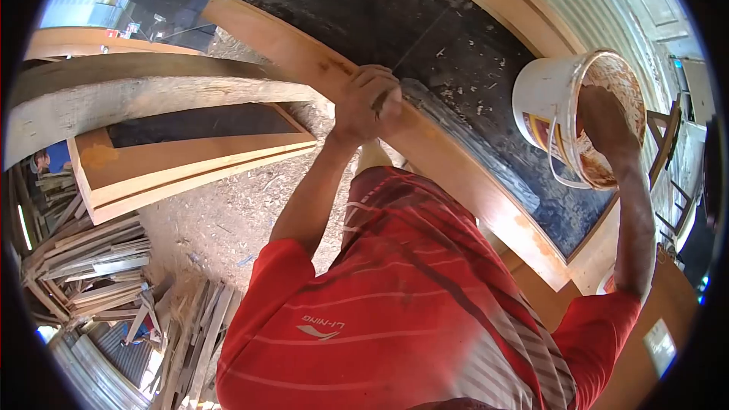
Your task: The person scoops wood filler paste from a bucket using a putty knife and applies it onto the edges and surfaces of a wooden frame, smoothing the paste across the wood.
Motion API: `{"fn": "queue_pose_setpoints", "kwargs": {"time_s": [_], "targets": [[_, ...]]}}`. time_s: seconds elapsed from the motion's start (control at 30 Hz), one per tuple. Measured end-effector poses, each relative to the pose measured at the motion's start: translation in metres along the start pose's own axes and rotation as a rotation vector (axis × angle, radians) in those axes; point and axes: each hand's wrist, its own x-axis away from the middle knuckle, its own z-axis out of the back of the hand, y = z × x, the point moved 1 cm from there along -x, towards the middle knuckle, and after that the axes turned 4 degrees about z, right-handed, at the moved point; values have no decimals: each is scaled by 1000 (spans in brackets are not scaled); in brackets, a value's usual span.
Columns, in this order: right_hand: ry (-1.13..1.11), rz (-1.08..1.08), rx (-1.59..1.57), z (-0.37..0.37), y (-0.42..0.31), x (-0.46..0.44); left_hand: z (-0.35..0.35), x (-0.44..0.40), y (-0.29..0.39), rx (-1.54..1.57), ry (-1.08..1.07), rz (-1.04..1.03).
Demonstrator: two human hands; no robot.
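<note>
My left hand (368,104) rests on the wooden edge of a large framed panel (448,152), its fingers curled; a small dark thing shows at the fingers, too unclear to name. Inside the frame is a dark, dusty surface with pale flakes. My right hand (605,118) reaches into the open mouth of a tilted white bucket (539,91), whose inner wall is smeared with reddish-brown matter. The bucket is over the right end of the panel, its handle hanging down. What the fingers of my right hand hold, if anything, is hidden inside.
A thick curved timber (167,99) extends from the left towards the panel. Below it lies another framed wooden piece (190,163). Stacked wood strips (99,258) and corrugated sheets (106,364) are at the lower left. A corrugated wall (562,0) stands at the upper right.
</note>
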Motion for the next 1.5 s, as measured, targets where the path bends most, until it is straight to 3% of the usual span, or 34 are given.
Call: {"fn": "queue_pose_setpoints", "kwargs": {"time_s": [0.1, 0.17, 0.23, 0.33, 0.43, 0.53, 0.57, 0.73, 0.83, 0.93, 0.97, 1.03, 1.1, 1.13, 1.2, 1.27, 1.37, 1.4, 1.47, 1.5], "targets": [[-397, -58, -73, 39, -16, -4, 2, 2, 2, 46, 4, 18], [-481, -102, -158, 53, -34, -5, 8, 3, -1, 24, 92, 16], [-378, -183, -257, 58, -51, 0, 15, 9, -8, -42, 250, 18], [-258, -223, -257, 94, -74, -16, 37, 30, -27, -79, 505, 313], [-255, -251, -304, 90, -73, -16, 60, 35, -44, -240, 503, 626], [-246, -280, -367, 82, -64, -12, 69, 15, -42, 383, 385, 810], [-242, -295, -392, 80, -60, -10, 67, 12, -44, 490, 336, 794], [-232, -348, -508, 56, -32, 6, 45, 28, -78, 351, 416, 708], [-164, -172, -362, 40, -6, 26, 41, 24, -67, 477, 453, 679], [-308, -256, -496, 37, 7, 32, 37, 28, -80, 667, 269, 966], [-397, -337, -622, 47, -1, 22, 31, 24, -68, 710, 473, 819], [-413, -382, -751, 80, -22, 1, 30, 26, -84, 274, 384, 760], [-362, -367, -869, 120, -60, -17, 36, 22, -62, 444, 503, 771], [-327, -358, -911, 133, -73, -23, 40, 19, -57, 396, 517, 742], [-39, -466, -1020, 148, -93, -30, 44, 12, -58, 314, 515, 691], [113, -485, -1037, 125, -59, -8, 26, 20, -84, 115, 470, 717], [302, -535, -1110, 99, 9, 63, 39, 22, -92, 657, 168, 751], [344, -522, -1126, 105, 16, 83, 42, 20, -86, 729, 159, 748], [288, -421, -1100, 128, 1, 95, 41, 13, -57, 527, 448, 707], [340, -370, -995, 137, -21, 94, 39, 14, -59, 581, 494, 756]]}}
